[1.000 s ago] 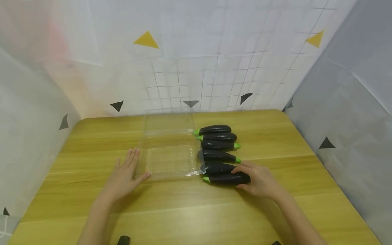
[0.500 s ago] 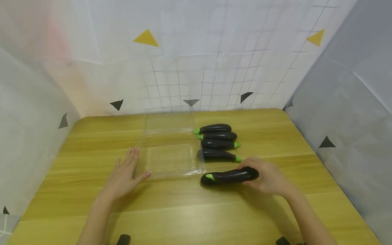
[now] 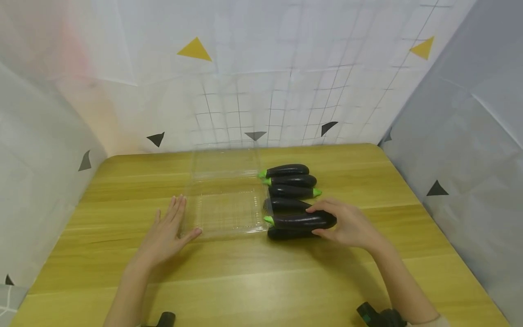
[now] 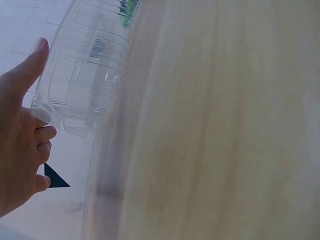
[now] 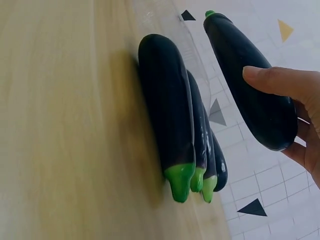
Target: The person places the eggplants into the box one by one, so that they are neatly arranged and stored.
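My right hand [image 3: 347, 225] grips the blunt end of a dark purple eggplant [image 3: 300, 221] between thumb and fingers. In the right wrist view this eggplant [image 5: 245, 75] is up off the table, its green stem end pointing left in the head view. Beneath it, partly covered, lies another eggplant [image 3: 286, 234]. My left hand [image 3: 163, 238] rests with straight fingers at the left side of a clear plastic clamshell box [image 3: 233, 233], which lies with its lid [image 3: 224, 156] folded back. In the left wrist view, the thumb and fingers touch or nearly touch the box's edge [image 4: 42, 107].
Several more eggplants [image 3: 290, 191] lie in a row right of the box, stems facing different ways. The wooden table [image 3: 245, 281] ends at white sheeted walls [image 3: 261, 91] behind and at the sides. Black wrist straps [image 3: 380, 315] show at the bottom.
My right hand has picked up an eggplant from the front of the row, drawn it a little right, then carried it back left and farther over the row. My left hand stays put.
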